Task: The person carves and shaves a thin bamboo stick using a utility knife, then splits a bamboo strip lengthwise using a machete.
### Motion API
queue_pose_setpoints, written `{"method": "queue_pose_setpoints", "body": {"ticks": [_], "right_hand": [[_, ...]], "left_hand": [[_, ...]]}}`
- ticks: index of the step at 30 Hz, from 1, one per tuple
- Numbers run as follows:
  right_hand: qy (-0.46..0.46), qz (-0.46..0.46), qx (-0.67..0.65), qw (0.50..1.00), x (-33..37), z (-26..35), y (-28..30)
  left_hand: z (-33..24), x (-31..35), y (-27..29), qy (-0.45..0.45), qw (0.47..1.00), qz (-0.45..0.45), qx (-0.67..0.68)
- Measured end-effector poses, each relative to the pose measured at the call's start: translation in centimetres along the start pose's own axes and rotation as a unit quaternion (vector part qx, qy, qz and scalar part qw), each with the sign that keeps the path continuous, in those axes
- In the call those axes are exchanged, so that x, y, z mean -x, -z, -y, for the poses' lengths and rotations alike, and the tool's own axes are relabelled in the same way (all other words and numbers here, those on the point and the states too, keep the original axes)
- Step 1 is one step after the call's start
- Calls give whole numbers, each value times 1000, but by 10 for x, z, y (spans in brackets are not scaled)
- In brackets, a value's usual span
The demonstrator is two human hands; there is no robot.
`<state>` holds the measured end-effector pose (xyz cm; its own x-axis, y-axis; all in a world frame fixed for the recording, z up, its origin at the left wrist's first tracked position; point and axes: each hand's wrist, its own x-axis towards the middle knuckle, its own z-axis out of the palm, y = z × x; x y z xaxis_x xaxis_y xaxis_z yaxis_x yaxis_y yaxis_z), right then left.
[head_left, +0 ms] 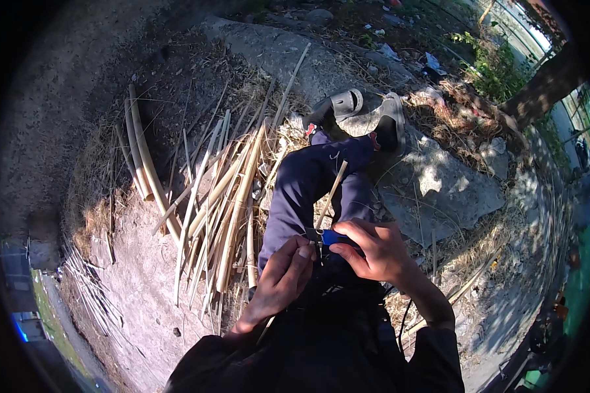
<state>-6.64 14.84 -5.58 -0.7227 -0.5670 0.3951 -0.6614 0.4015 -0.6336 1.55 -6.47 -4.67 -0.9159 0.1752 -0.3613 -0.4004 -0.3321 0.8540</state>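
Note:
My right hand [372,250] is closed around the blue handle [334,237] of a knife, its short dark blade [313,233] pointing left. Just below and left of the blade, my left hand [286,274] is closed in a pinch. A narrow bamboo strip [332,194] slants over my lap between my legs and runs down to the blade and the left fingers. A pale end shows again below my left wrist, in line with it. The exact contact between blade and strip is hidden by my fingers.
Split bamboo strips [233,209] lie piled on the ground left of my legs. Longer curved bamboo pieces [144,147] are farther left, with thin slivers [97,298] nearer. A flat rock [439,190] sits to the right, and a tree trunk [544,95] stands far right.

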Motion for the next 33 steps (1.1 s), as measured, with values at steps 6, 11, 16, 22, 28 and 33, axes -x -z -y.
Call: {"method": "queue_pose_setpoints", "body": {"ticks": [6,11,16,22,28,33], "right_hand": [[8,0,-21,1000,5,-1,-2],[3,-15,-37,999,6,-2,-6],[6,-23,-29,999,5,-4,-8],[11,-54,0,999,2,-14,-6],[-29,-105,62,992,-13,-58,7],[-317,-79,146,934,-28,-111,35]], "left_hand": [[-7,4,0,-13,999,33,13],[-3,4,-3,-54,998,21,-22],[-1,3,-5,-108,975,-39,-190],[-3,5,-4,-116,959,-61,-251],[1,7,-7,-109,933,-67,-337],[7,10,0,-128,939,-42,-317]]}}
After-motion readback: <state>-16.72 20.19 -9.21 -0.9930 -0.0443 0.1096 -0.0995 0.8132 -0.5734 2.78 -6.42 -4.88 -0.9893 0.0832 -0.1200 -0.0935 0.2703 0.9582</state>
